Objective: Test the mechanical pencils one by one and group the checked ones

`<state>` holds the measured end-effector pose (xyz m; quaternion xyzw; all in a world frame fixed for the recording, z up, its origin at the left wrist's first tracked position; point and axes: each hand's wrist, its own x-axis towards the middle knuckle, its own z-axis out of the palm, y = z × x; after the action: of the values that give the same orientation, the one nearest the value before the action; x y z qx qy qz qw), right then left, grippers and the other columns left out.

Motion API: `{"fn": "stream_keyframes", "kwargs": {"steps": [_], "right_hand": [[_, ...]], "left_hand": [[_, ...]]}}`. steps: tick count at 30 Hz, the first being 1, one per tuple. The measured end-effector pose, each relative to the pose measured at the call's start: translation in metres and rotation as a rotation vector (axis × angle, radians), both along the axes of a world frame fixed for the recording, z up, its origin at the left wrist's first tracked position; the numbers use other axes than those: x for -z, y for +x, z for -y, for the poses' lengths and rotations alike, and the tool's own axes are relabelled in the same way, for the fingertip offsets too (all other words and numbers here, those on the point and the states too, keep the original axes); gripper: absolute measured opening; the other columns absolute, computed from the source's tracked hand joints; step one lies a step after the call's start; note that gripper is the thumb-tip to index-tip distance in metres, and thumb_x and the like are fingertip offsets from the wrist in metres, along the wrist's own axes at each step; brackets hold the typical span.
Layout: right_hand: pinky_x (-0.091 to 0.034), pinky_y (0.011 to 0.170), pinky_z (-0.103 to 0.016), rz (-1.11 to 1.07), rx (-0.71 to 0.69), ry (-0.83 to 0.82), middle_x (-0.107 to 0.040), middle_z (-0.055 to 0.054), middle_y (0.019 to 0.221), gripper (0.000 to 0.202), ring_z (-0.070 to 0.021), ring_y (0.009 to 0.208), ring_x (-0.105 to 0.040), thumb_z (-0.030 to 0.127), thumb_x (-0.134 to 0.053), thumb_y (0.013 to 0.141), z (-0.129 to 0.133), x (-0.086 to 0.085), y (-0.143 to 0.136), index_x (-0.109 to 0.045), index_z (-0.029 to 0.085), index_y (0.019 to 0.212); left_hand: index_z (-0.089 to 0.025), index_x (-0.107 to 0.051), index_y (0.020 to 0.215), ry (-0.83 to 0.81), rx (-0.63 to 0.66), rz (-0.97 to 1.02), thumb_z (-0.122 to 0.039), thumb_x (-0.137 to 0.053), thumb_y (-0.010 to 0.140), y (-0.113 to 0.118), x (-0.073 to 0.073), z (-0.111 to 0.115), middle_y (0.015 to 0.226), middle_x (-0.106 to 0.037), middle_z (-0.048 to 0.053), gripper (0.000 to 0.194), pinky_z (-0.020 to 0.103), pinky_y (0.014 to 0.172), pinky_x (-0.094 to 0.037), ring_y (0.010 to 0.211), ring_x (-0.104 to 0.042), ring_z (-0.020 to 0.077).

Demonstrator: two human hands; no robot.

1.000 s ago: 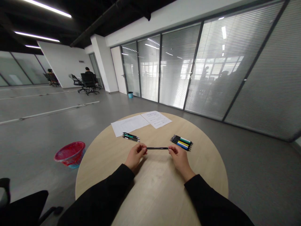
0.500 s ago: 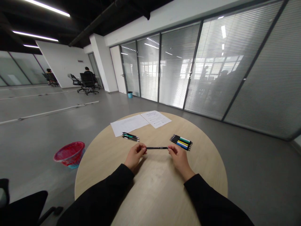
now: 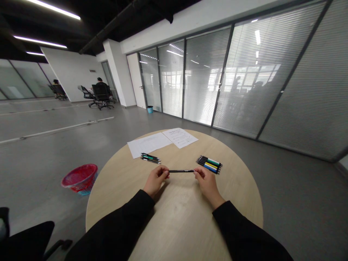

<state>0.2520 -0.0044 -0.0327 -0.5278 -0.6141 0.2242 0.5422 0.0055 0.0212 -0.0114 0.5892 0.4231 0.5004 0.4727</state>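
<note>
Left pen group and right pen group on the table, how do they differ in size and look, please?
The left pen group is smaller; the right pen group has more pens.
The left group shows black and green; the right group also shows yellow and blue.
Both groups lie on the table, their pens side by side.

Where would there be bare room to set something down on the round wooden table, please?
The round wooden table is bare between the black sleeves, before the slim black pen in the left hand and right hand, and beyond it, between the black and green pens and the multicoloured pen row. Crowded: both pen clusters and the far edge, under white paper sheets.
</note>
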Motion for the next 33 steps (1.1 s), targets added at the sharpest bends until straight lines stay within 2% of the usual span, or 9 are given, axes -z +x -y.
{"fn": "stream_keyframes", "kwargs": {"steps": [10,22,33], "right_hand": [[-0.050,0.066,-0.030,-0.019,-0.006,-0.007,-0.071,-0.007,0.079,0.025,-0.0204,0.069,-0.063,0.038,-0.058,0.087,0.0018,-0.0027,-0.0005,-0.070,0.017,0.089],[-0.048,0.064,-0.030,-0.021,-0.015,-0.015,-0.069,-0.005,0.074,0.029,-0.0197,0.065,-0.061,0.043,-0.057,0.087,0.0017,-0.0028,-0.0005,-0.070,0.017,0.087],[-0.048,0.063,-0.029,-0.021,-0.019,-0.003,-0.068,-0.004,0.072,0.026,-0.0187,0.064,-0.061,0.041,-0.057,0.088,0.0013,-0.0016,-0.0004,-0.068,0.017,0.087]], "left_hand": [[-0.016,-0.061,0.081,-0.015,0.003,-0.003,-0.039,-0.071,0.075,0.0009,-0.0044,0.0028,0.067,-0.061,-0.001,0.027,0.027,0.066,-0.047,0.064,-0.058,0.0137],[-0.015,-0.062,0.080,0.001,0.005,-0.006,-0.039,-0.071,0.076,0.0000,-0.0037,0.0025,0.067,-0.062,0.000,0.025,0.027,0.064,-0.047,0.064,-0.058,0.0139],[-0.016,-0.062,0.080,-0.007,-0.005,-0.001,-0.041,-0.072,0.075,-0.0001,-0.0004,0.0003,0.067,-0.062,0.001,0.028,0.028,0.064,-0.048,0.064,-0.059,0.0143]]}}
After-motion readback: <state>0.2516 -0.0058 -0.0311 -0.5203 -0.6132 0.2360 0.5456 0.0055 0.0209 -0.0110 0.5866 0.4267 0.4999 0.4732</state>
